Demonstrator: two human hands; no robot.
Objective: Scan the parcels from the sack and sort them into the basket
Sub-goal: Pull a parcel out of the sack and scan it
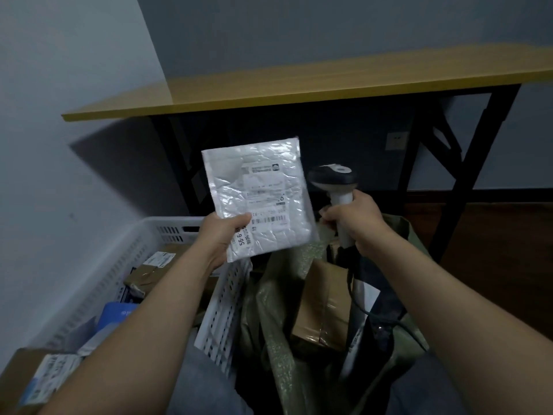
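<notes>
Parcel: a white bubble mailer (260,196), held up in the air with its printed label facing me, above the place where the basket and the sack meet.
Parcel's long axis: close to upright, with the top edge leaning a little to my left.
Barcode: a short dark strip (270,219) low on the label, running across the parcel just right of my left thumb.
My left hand: it (223,238) pinches the parcel's lower left corner. The thumb lies on the front, over the label's edge, and the other digits are hidden behind the parcel.
My right hand: it (354,218) is wrapped round the pale handle of the scanner (333,178), fingers (329,214) curled tight round it. The dark head stands upright above my fist.
Key relation: the scanner head sits just beside the parcel's right edge, and the barcode lies to its left and lower. I cannot tell which way the scanning window faces.
Likely step: I judge this to be the scan itself, which needs the head turned left and down toward the barcode.
Basket: a white slotted crate (221,310) down to my left, under my left forearm, already holding boxes and mailers. My left hand is the nearer one for the drop.
Sack: an open green bag (269,310) below my right hand, with a brown taped box (323,304) showing inside.
Background: a yellow tabletop (299,85) on black legs against a grey wall.
</notes>
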